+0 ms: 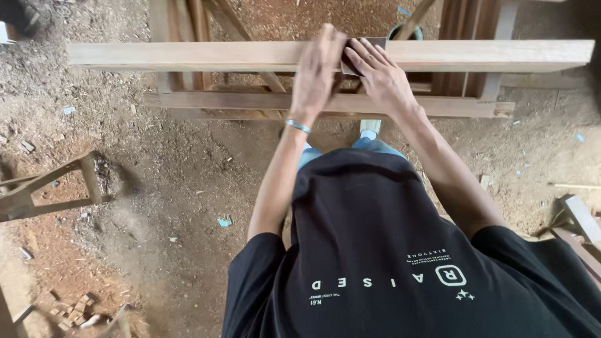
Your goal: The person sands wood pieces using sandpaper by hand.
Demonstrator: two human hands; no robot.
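Note:
A long pale wooden plank lies across a wooden frame in front of me. Both hands rest on its near edge at the middle. My right hand presses a small dark sheet, likely sandpaper, against the plank with fingers spread flat. My left hand, with a light blue bracelet on the wrist, lies beside it with fingers together and touches the same dark sheet.
Sawdust and wood scraps cover the dirt floor. A wooden trestle stands at the left. Small offcut blocks lie at the lower left. More timber pieces lie at the right. A round container sits behind the plank.

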